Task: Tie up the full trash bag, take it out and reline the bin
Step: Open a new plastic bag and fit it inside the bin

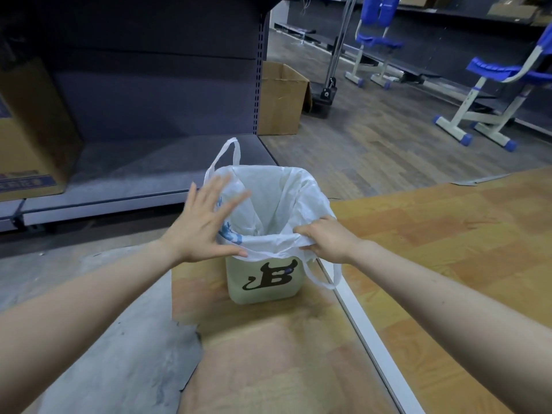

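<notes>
Down on the wood-pattern floor point(433, 234), dark shelving point(143, 85) beyond the fingertips, a cardboard box point(280, 100) open past them to the right, blue chairs point(493, 85) far off right. Dead centre, the pale bin point(263, 282), upright, black "B" mark facing the camera, just below both sets of fingers. Lined with a white plastic bag point(268, 198), mouth spread wide and folded over the rim, one handle loop point(230, 150) sticking up beyond the left fingertips, another loop point(325, 279) dangling down the bin's side beneath the right knuckles. Left hand point(203, 225) flat and splayed, fingers straight, blurred, against the bag's left wall at the rim, gripping nothing. Right hand point(325, 240) curled, pinching a bunched fold of bag at the near right corner of the rim.
</notes>
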A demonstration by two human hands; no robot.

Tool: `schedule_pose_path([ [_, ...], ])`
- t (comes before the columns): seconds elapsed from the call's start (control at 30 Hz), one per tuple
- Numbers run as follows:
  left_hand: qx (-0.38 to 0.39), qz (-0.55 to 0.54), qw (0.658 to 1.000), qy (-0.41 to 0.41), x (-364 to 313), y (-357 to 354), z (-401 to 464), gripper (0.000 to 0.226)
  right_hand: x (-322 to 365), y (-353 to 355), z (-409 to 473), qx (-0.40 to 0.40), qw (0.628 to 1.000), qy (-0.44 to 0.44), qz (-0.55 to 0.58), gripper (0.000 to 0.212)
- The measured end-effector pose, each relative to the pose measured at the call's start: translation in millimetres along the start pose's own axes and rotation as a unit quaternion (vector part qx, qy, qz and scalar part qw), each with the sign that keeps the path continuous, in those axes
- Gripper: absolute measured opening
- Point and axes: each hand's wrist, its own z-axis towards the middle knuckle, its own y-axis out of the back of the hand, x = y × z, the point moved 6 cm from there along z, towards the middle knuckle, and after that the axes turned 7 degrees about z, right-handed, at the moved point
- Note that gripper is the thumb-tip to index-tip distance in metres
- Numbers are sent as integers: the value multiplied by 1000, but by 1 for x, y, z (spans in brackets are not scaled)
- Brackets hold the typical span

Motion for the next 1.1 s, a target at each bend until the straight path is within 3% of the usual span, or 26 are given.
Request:
schedule_pose_path([
  [0.03, 76, -23, 997, 22, 0, -13, -2, 103, 0, -1, 1, -2, 1000, 2, -2, 19],
  [0.1, 191, -57, 978, 61, 0, -27, -4, 70, 2, -1, 2, -2, 1000, 1, -2, 20],
  [0.17, 216, -51, 973, 64, 0, -26, 0, 54, 1, 0, 3, -2, 1000, -3, -1, 20],
  [0.3, 212, -42, 975, 57, -1, -25, 0, 60, 2, 1, 0, -1, 1000, -9, -14, 23],
  [0.43, 203, -49, 977, 42, 0, -25, -4, 103, 8, 3, -1, 4, 1000, -7, -29, 43],
  [0.53, 202, -47, 977, 50, -1, -23, -4, 96, 8, 3, -1, 9, 1000, -8, -26, 39],
  [0.67, 149, -34, 987, 51, 0, -11, 2, 112, 3, 0, -1, 14, 999, -13, -35, 41],
  [0.77, 71, -91, 988, 105, 15, 2, 19, 91, -4, -3, 0, 6, 999, -10, -41, 26],
  [0.87, 66, -170, 961, 207, 42, -3, 40, 59, -3, -7, 2, 6, 998, 3, -62, 21],
  [1.0, 115, -252, 920, 279, 65, -28, 52, 86, -7, -9, 2, 24, 997, 6, -71, 14],
  [1.1, 102, -420, 823, 369, 66, -52, 47, 90, -11, -9, 0, 25, 998, -6, -63, 9],
])
